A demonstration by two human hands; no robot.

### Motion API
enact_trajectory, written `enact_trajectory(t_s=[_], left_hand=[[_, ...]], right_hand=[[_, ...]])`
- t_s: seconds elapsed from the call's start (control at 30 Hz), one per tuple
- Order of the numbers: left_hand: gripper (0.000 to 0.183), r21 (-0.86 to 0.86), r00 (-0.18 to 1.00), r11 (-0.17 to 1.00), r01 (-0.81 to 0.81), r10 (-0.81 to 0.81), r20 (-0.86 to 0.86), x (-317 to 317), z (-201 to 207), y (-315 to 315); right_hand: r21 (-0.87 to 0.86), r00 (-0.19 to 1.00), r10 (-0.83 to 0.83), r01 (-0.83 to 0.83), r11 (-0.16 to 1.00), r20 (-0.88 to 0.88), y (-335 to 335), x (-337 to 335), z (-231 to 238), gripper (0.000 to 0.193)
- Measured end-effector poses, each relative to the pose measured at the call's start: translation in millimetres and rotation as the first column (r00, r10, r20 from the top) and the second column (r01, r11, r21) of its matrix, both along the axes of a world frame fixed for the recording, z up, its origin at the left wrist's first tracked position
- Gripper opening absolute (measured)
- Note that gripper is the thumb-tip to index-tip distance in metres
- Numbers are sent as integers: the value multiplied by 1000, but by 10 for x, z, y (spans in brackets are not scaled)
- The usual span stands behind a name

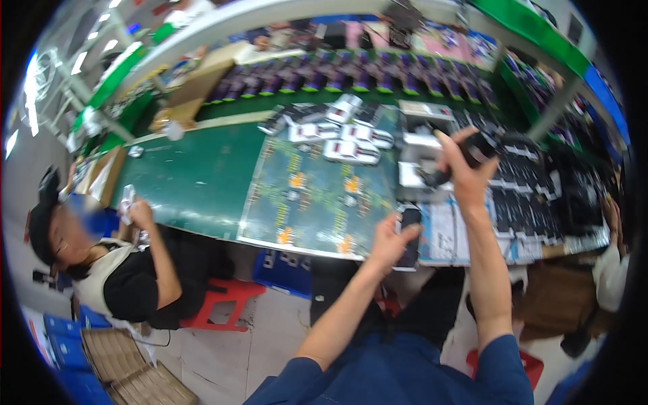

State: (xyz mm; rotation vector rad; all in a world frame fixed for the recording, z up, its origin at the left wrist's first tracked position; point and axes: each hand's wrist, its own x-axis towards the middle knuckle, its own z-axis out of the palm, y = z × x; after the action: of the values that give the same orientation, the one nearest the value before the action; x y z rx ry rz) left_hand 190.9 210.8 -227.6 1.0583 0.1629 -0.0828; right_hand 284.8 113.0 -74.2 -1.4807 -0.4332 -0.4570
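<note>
At the front edge of the bench, my left hand (390,243) grips a dark, flat, oblong part (410,237), thumb pressed along its side. My right hand (466,165) is raised farther forward and to the right, its fingers closed around a black rounded object (479,148). Motion smears this object, so its kind is unclear. Beneath and beside that hand is a light fixture-like box (413,174), partly hidden. White toy car bodies (351,151) lie in a loose pile to the left of it, with a few black ones among them.
Rows of black parts (516,202) fill the right side. Purple-and-green items (331,75) line the back. A printed mat (304,209) covers part of the green bench (182,179). One person (121,270) sits at left; another's sleeve (613,277) shows at right.
</note>
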Motion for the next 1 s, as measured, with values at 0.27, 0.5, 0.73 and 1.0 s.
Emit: enact_trajectory(t_s=[0.27,0.5,0.73,1.0], left_hand=[[15,-66,996,997,-49,54,72,-5,120,111],[18,-117,999,993,-7,11,31,46,152,162],[21,-103,1000,995,-1,3,16,-26,180,102],[21,-87,1000,996,-14,13,-9,-36,233,147]], right_hand=[[369,952,306,-295,881,30,-103,-443,25,8],[287,959,279,-280,916,45,-59,-413,-102,9],[219,976,218,-211,953,-12,-46,-496,-193,10],[285,881,472,-461,840,36,-30,-353,-341,19]])
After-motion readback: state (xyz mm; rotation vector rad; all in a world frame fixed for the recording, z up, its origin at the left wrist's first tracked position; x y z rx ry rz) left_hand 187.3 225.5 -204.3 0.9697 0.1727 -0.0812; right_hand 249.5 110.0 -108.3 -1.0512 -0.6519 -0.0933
